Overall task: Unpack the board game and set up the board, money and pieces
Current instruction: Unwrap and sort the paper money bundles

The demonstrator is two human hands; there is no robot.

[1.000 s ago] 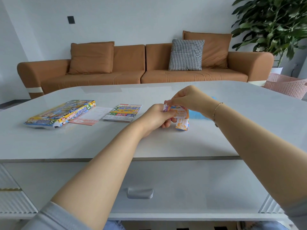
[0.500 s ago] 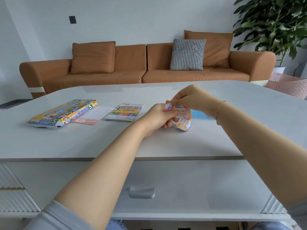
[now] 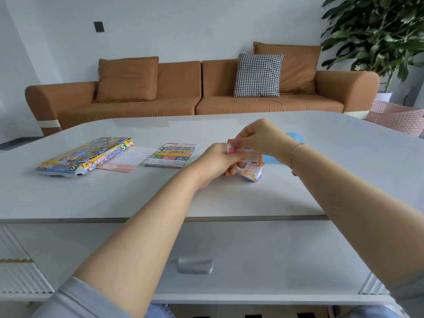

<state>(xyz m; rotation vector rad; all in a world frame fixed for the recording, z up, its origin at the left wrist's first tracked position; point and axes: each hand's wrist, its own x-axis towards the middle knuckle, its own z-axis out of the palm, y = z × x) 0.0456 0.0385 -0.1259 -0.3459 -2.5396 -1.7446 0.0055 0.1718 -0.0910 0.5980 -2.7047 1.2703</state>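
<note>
Card bundle: a small stack of orange-and-white printed cards (image 3: 251, 157) is held just above the counter, mid-right of centre, between both hands; its print is too small to read.
Second bundle: another orange-and-white pack (image 3: 252, 172) sits just below the held one, its lower edge on the counter, touching or nearly touching the left fingers.
Left hand: the left hand (image 3: 215, 162) comes in from the lower left, its grip curled around the left end of the card bundle, fingertips tucked under it.
Right hand: the right hand (image 3: 259, 138) arches over from the right, its grip pinching the upper left corner of the card bundle between thumb and fingertips; a thin bracelet (image 3: 294, 152) circles the wrist.
Blue sheet: a flat light-blue piece (image 3: 293, 136) lies on the counter behind the right wrist, mostly hidden by it.
Folded board: a colourful folded sheet (image 3: 172, 154) lies flat to the left of the hands, apart from them.
Leaflet: a white paper with a red strip (image 3: 128, 160) lies between the folded board and the box, its left edge tucked beside the box.
Game box: the flat yellow-and-blue box (image 3: 85, 157) lies at the far left, its near end open.
Counter: a pale glossy counter (image 3: 114, 198) with a drawer handle (image 3: 195, 266) below its front edge.
Background: a brown sofa (image 3: 183, 92) with a checked cushion (image 3: 258, 75), a leafy plant (image 3: 378, 31) and a pink basket (image 3: 399, 117) at right.
</note>
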